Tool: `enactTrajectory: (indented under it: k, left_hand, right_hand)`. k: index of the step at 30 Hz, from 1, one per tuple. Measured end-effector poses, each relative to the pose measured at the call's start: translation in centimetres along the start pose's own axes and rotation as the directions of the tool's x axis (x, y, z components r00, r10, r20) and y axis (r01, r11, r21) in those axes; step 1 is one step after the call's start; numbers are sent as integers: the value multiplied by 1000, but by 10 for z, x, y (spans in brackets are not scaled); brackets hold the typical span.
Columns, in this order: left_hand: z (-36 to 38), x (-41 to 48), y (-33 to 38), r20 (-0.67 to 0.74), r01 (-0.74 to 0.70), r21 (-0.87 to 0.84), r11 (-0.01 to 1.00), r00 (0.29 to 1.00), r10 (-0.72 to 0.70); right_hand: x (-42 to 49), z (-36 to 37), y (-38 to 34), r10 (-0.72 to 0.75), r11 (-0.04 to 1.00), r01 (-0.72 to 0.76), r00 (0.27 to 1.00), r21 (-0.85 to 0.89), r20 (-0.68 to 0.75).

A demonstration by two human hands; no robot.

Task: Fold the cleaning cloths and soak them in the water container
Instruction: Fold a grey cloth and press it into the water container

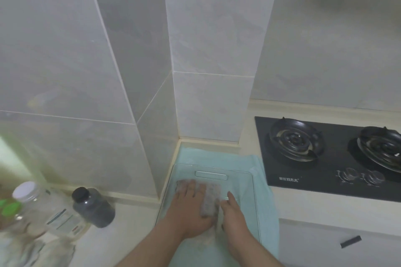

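At the far left, one clear bottle [52, 210] with a white cap and one dark jar [93, 207] are seen on the counter. In the middle, one clear water container [252, 188] is set on one teal towel [268, 206]. Inside it, one grey cleaning cloth [210, 198] is pressed flat by the left hand [191, 208], fingers straight. Its right edge is touched by the right hand [234, 212], fingers stretched out, nothing grasped. At the right, one black hob [325, 158] with two burners and two knobs is seen.
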State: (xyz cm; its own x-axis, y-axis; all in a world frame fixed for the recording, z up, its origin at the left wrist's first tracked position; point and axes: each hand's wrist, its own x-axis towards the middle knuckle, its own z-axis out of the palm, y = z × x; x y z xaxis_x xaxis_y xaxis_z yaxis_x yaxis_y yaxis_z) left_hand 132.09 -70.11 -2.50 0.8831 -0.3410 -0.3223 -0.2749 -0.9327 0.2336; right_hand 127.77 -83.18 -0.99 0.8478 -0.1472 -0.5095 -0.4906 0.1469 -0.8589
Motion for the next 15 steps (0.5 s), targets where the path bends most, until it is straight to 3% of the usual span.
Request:
enactTrajectory:
  k: [2, 4, 6, 8, 11, 13, 15]
  left_hand:
    - [-18, -21, 9, -75, 4, -173, 985, 997, -18]
    - [-34, -40, 8, -164, -2, -460, 888, 983, -82]
    - [-52, -69, 4, -240, -76, -735, 674, 958, -154]
    - [-65, -104, -4, -330, -191, -883, 429, 903, -277]
    - [-79, -160, -23, -352, -343, -934, 101, 827, -439]
    - [-83, -201, -37, -372, -416, -909, 32, 773, -514]
    - [-89, -244, -47, -409, -468, -882, 48, 711, -573]
  right_hand:
    - [-11, -3, -9, -48, 999, 47, 999, -10, -13]
    - [-18, -3, -20, -131, 988, 129, 991, -89, -17]
    - [-29, -3, -33, -198, 969, 200, 980, -146, 31]
    - [-45, -2, -50, -253, 947, 268, 962, -179, 103]
    - [-80, 8, -74, -339, 904, 383, 914, -192, 225]
    - [-105, 20, -84, -402, 866, 467, 864, -181, 303]
    - [-133, 38, -91, -454, 818, 549, 801, -175, 391]
